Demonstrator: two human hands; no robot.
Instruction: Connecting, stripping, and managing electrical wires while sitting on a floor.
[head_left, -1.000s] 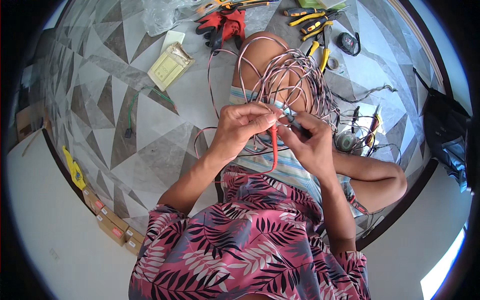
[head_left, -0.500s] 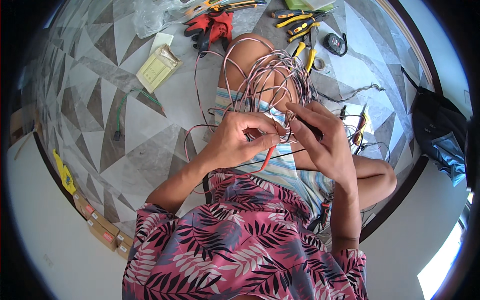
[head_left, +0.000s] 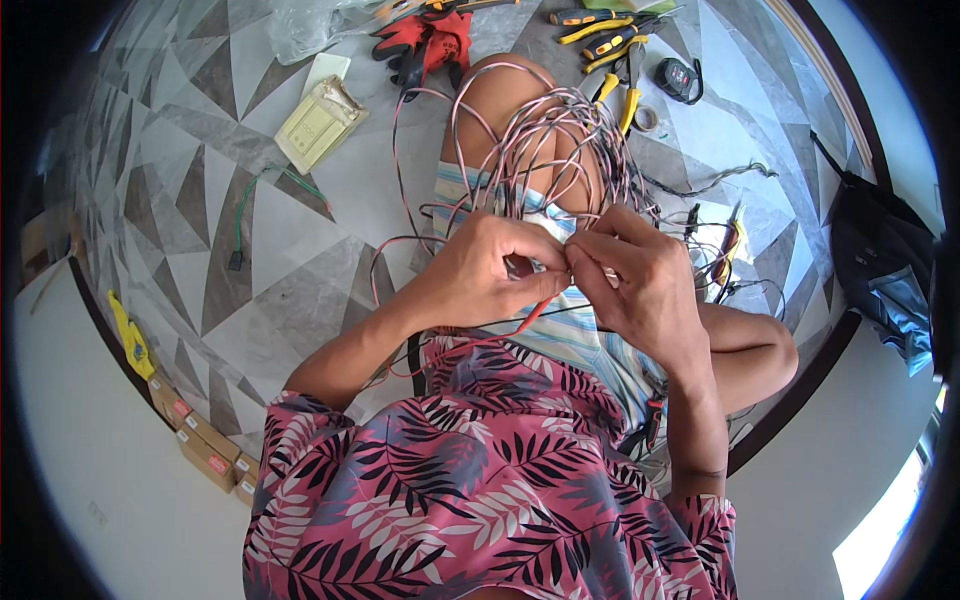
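Note:
My left hand [head_left: 500,265] and my right hand [head_left: 640,280] meet above my lap, thumbs and forefingers pinched together. From under my left fingertips slants a red test probe [head_left: 535,314], its red lead [head_left: 470,345] curving off to the left. The probe's upper end is hidden by my fingers. What my right fingertips pinch is too small and covered to make out. Just beyond the hands, a large loose bundle of pink-and-black cable [head_left: 550,140] rests over my knee and thigh, with loops trailing left.
Red-and-black gloves [head_left: 425,45] and a yellowed box [head_left: 320,125] lie ahead. Yellow-handled pliers [head_left: 630,105], screwdrivers [head_left: 590,17], a tape measure [head_left: 677,80] and a tape roll [head_left: 645,119] lie right of them. A green wire [head_left: 243,215] lies left, a black bag [head_left: 870,240] far right.
My right fingers have closed in from a more spread pose and now touch my left fingertips. The red probe has shifted slightly down and left. The view has moved a little.

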